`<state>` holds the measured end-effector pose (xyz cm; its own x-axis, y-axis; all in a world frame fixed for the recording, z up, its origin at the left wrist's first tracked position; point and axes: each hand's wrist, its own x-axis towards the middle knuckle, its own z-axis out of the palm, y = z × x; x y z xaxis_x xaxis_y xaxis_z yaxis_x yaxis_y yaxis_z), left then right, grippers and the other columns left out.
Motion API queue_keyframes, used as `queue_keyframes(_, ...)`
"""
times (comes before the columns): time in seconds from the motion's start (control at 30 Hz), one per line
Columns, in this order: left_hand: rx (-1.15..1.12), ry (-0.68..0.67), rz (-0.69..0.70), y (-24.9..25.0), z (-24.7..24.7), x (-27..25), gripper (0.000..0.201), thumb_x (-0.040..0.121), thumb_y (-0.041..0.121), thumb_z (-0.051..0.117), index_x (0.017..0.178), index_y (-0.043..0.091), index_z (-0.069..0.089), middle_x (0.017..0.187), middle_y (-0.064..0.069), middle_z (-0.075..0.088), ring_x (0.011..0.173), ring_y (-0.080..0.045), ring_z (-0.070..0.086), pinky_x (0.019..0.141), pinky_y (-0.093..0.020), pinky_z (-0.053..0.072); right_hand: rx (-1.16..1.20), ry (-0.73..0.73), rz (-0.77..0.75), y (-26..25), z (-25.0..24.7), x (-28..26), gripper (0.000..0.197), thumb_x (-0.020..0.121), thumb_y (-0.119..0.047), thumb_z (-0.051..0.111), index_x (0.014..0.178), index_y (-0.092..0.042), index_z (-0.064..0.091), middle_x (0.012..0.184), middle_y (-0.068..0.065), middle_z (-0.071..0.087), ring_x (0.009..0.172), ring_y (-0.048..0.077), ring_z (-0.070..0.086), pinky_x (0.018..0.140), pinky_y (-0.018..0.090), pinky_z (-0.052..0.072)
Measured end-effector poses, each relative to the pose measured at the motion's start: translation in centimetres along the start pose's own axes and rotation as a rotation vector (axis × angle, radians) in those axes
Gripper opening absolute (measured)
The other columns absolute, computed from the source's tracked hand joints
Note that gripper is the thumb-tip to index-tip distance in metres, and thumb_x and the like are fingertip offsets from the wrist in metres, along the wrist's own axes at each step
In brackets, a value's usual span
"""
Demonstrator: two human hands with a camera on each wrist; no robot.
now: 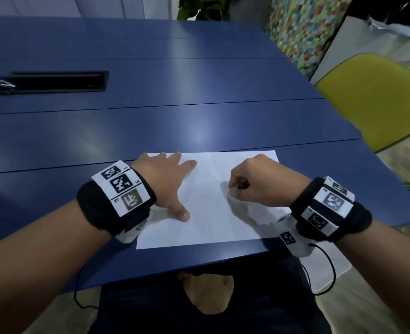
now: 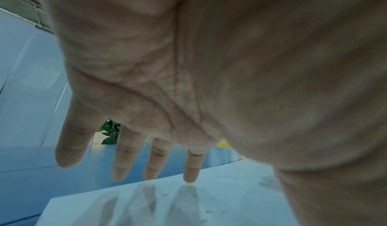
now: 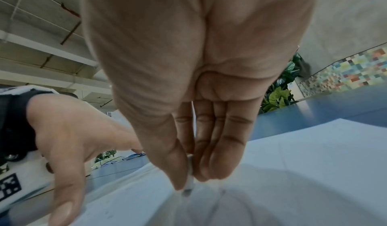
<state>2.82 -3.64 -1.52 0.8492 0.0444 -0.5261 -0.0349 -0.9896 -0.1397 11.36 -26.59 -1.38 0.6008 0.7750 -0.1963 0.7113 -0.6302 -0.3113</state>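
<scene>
Both hands are over the work. My left hand [image 1: 165, 183] is spread on the left part of the white sheet of paper [image 1: 211, 220], its fingers [image 2: 191, 168] straight with their tips down on it. My right hand [image 1: 259, 183] is over the middle of the sheet, thumb and fingers bunched and pinching a thin pale stick [image 3: 189, 184] with a grey tip; I cannot tell if it is a pen or a pencil. The sheet lies flat near the front edge of the blue table [image 1: 151, 121]. I take this to be the start of marking the paper. The tip is close to the surface, though I cannot say whether it touches. To do it well I should press evenly through the left fingertips so the sheet cannot slide or wrinkle. Then I should bring the tip down gently, rest the heel of the right hand on the paper for steadiness, and stroke away from the holding hand. My pinch sits very low on the stick, so light pressure should be enough.
</scene>
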Motion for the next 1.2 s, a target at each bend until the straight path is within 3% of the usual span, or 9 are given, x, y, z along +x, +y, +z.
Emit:
queue_keyframes(0.07, -0.015, -0.049, -0.015, 0.1, 0.0, 0.1, 0.137, 0.065, 0.087, 0.073, 0.164, 0.040, -0.009, 0.176, -0.002, -0.003, 0.158, -0.028, 0.023, 0.122, -0.052, 0.030, -0.011, -0.008, -0.016, -0.2, -0.3, 0.4, 0.010, 0.090, -0.026, 0.071, 0.096, -0.025, 0.079, 0.066, -0.021, 0.058, 0.066, -0.006, 0.054, 0.060, 0.011, 0.039)
queue_keyframes(0.13, -0.031, -0.066, -0.020, 0.2, -0.1, 0.2, 0.138, 0.066, 0.086, 0.074, 0.163, 0.044, -0.015, 0.176, 0.000, -0.011, 0.159, -0.028, 0.021, 0.121, -0.052, 0.033, -0.005, 0.000, -0.043, -0.7, -0.5, 1.0, 0.011, 0.090, -0.025, 0.071, 0.098, -0.024, 0.079, 0.065, -0.022, 0.058, 0.064, -0.006, 0.055, 0.061, 0.010, 0.041)
queue_keyframes(0.27, -0.038, -0.097, -0.007, 0.3, 0.3, 0.3, 0.135, 0.066, 0.089, 0.071, 0.156, 0.056, -0.023, 0.175, -0.003, -0.018, 0.161, -0.034, 0.013, 0.117, -0.056, 0.038, -0.013, 0.021, -0.052, -1.3, -0.2, 2.2, 0.012, 0.091, -0.025, 0.066, 0.097, -0.023, 0.077, 0.067, -0.018, 0.060, 0.065, -0.001, 0.056, 0.072, 0.031, 0.056)
queue_keyframes(0.4, -0.018, -0.087, -0.020, 0.4, 0.4, 0.5, 0.135, 0.063, 0.091, 0.070, 0.155, 0.058, -0.022, 0.175, -0.003, -0.017, 0.160, -0.034, 0.016, 0.116, -0.056, 0.038, -0.064, 0.009, -0.066, -2.0, 0.5, 2.3, 0.016, 0.089, -0.022, 0.061, 0.096, -0.022, 0.075, 0.078, -0.008, 0.069, 0.071, 0.015, 0.055, 0.073, 0.036, 0.057)
queue_keyframes(0.63, 0.006, -0.090, -0.036, 0.5, 0.1, 0.5, 0.134, 0.063, 0.090, 0.071, 0.156, 0.058, -0.020, 0.176, -0.005, -0.013, 0.159, -0.034, 0.020, 0.121, -0.063, 0.023, -0.133, 0.010, -0.044, -1.6, -0.5, 3.2, 0.017, 0.090, -0.021, 0.062, 0.098, -0.020, 0.077, 0.080, -0.003, 0.071, 0.076, 0.021, 0.060, 0.075, 0.036, 0.057)
queue_keyframes(0.77, 0.002, -0.102, -0.044, 0.5, 0.1, 0.4, 0.133, 0.065, 0.088, 0.072, 0.156, 0.058, -0.021, 0.175, -0.004, -0.016, 0.160, -0.034, 0.015, 0.122, -0.066, 0.018, -0.107, -0.054, -0.135, -2.1, -0.3, 2.3, 0.017, 0.089, -0.020, 0.066, 0.100, -0.020, 0.078, 0.080, -0.007, 0.073, 0.070, 0.012, 0.054, 0.071, 0.028, 0.052)
queue_keyframes(0.93, 0.017, -0.112, -0.042, 0.7, 0.1, 0.4, 0.133, 0.067, 0.088, 0.071, 0.155, 0.057, -0.023, 0.175, -0.006, -0.016, 0.160, -0.035, 0.016, 0.123, -0.066, 0.017, -0.071, 0.005, -0.066, -1.1, -0.6, 2.8, 0.015, 0.087, -0.023, 0.068, 0.097, -0.020, 0.078, 0.076, -0.010, 0.070, 0.068, 0.011, 0.058, 0.075, 0.035, 0.059)
queue_keyframes(1.07, -0.004, -0.111, -0.033, 0.6, 0.2, 0.4, 0.133, 0.067, 0.088, 0.071, 0.155, 0.058, -0.023, 0.175, -0.005, -0.018, 0.161, -0.035, 0.012, 0.124, -0.067, 0.013, -0.075, -0.092, -0.140, -1.9, -0.6, 2.1, 0.017, 0.086, -0.022, 0.070, 0.100, -0.022, 0.079, 0.078, -0.012, 0.071, 0.067, 0.003, 0.057, 0.073, 0.028, 0.056)
queue_keyframes(1.2, -0.011, -0.102, -0.018, 0.2, 0.4, 0.4, 0.134, 0.066, 0.090, 0.069, 0.155, 0.055, -0.024, 0.175, -0.004, -0.019, 0.161, -0.034, 0.008, 0.124, -0.067, 0.011, -0.077, -0.005, -0.051, 0.0, -1.9, 2.6, 0.016, 0.088, -0.022, 0.067, 0.102, -0.022, 0.076, 0.076, -0.014, 0.067, 0.073, 0.010, 0.059, 0.074, 0.034, 0.058)
